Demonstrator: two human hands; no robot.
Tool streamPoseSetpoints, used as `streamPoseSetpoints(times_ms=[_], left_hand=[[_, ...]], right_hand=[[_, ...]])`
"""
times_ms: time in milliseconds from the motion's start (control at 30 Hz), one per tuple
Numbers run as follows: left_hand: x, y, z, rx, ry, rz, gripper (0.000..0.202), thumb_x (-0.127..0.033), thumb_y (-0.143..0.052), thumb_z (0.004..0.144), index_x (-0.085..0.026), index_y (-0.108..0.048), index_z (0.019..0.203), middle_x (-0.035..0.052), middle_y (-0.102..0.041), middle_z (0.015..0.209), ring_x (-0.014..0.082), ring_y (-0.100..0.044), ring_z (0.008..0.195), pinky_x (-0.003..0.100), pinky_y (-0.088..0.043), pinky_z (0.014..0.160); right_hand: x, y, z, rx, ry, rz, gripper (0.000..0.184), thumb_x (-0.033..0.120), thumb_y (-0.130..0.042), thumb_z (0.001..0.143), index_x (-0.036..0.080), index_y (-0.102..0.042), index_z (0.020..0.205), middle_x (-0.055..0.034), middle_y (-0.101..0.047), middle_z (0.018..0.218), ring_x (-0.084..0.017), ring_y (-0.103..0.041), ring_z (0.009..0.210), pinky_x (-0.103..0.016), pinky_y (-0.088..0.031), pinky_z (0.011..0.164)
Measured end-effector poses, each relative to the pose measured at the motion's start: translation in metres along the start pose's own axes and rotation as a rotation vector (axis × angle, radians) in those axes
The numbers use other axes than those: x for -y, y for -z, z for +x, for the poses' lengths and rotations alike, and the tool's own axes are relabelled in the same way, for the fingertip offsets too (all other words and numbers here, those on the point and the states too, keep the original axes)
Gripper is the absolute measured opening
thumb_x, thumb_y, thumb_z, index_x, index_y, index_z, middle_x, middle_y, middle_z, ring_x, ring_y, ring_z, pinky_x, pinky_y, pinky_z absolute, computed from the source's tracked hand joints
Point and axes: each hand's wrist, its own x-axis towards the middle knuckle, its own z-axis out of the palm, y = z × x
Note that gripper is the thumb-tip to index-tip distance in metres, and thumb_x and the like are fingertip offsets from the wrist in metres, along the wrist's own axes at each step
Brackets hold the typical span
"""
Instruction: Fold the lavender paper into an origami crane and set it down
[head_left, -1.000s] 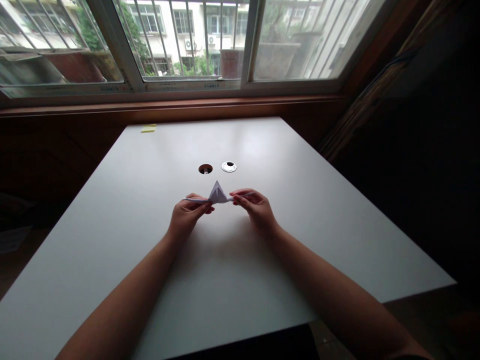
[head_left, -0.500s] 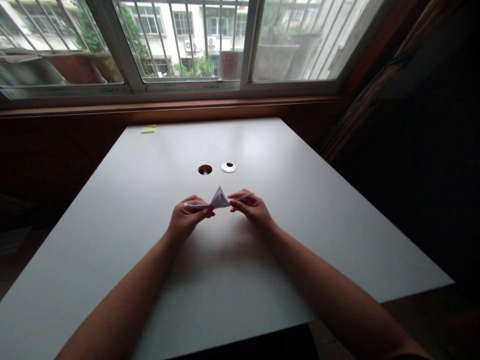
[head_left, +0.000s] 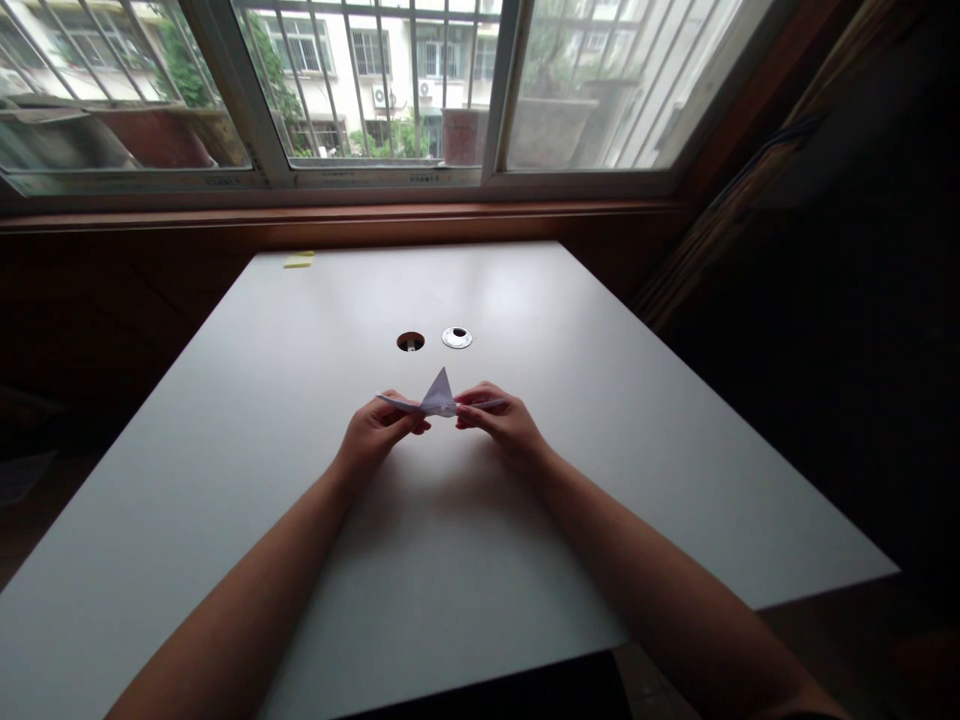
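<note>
Between my hands is a small piece of folded paper (head_left: 439,392), pale lilac-white, with a pointed triangle standing up in its middle and a narrow strip reaching out to each side. My left hand (head_left: 381,425) pinches the left strip between thumb and fingers. On the other side, my right hand (head_left: 499,415) grips the right strip the same way, its thumb close to the triangle's base. Both hands hold the paper above the white table (head_left: 465,580), and their shadow falls below. My fingers cover parts of the folds.
Beyond the paper, the tabletop has a round hole (head_left: 410,342) and beside it a round silver cover (head_left: 457,338). Yellow sticky paper (head_left: 298,259) lies at the far left corner. A barred window (head_left: 390,90) stands behind the table; dark curtain-like folds (head_left: 720,215) hang at the right.
The middle triangle now stands taller and smoother, its front fold no longer showing. The right strip has tipped down toward level. My hands stay in nearly the same place.
</note>
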Motion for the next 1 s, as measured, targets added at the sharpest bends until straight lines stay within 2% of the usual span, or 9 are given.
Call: streamPoseSetpoints(times_ms=[167,267,500,833,1000], left_hand=[[0.003,0.001,-0.001,-0.013,0.057,-0.078,0.051,-0.037,-0.083,0.076,-0.015,-0.065,0.119,0.0075,-0.074,0.09,0.022,-0.074,0.081,0.039,-0.061,0.082],[0.002,0.0,-0.002,-0.015,0.047,-0.115,0.057,-0.038,-0.083,0.076,-0.017,-0.061,0.125,0.0076,-0.074,0.094,0.0225,-0.074,0.086,0.041,-0.061,0.087],[-0.006,-0.007,-0.005,-0.053,0.001,-0.071,0.04,-0.043,-0.083,0.074,-0.014,-0.07,0.099,0.0096,-0.073,0.1,0.0227,-0.072,0.09,0.041,-0.061,0.087],[-0.005,-0.001,-0.006,-0.006,-0.002,-0.018,0.034,-0.038,-0.083,0.074,-0.013,-0.07,0.092,0.0057,-0.07,0.081,0.0175,-0.069,0.074,0.033,-0.058,0.074],[-0.012,-0.002,-0.007,-0.005,-0.032,0.02,0.03,-0.038,-0.081,0.075,-0.012,-0.07,0.088,0.0044,-0.066,0.076,0.0159,-0.066,0.07,0.029,-0.055,0.069]], right_hand=[[-0.001,0.003,0.0,-0.002,0.008,-0.046,0.034,0.044,-0.085,0.069,0.019,-0.075,0.09,-0.0025,-0.068,0.086,-0.016,-0.069,0.07,-0.034,-0.059,0.071],[-0.001,0.004,-0.001,-0.031,0.059,-0.086,0.03,0.044,-0.084,0.07,0.02,-0.076,0.086,-0.0024,-0.065,0.086,-0.016,-0.068,0.069,-0.031,-0.057,0.067],[0.006,0.002,-0.003,-0.049,0.104,-0.128,0.028,0.047,-0.083,0.07,0.023,-0.077,0.084,-0.0027,-0.063,0.087,-0.016,-0.065,0.069,-0.033,-0.056,0.066],[0.012,0.001,-0.007,0.036,0.14,-0.143,0.024,0.043,-0.082,0.073,0.023,-0.077,0.085,-0.0028,-0.06,0.09,-0.016,-0.065,0.077,-0.033,-0.056,0.074],[0.009,0.0,-0.007,0.045,0.118,-0.115,0.032,0.045,-0.084,0.069,0.023,-0.077,0.091,-0.0028,-0.063,0.093,-0.017,-0.065,0.085,-0.033,-0.055,0.081]])
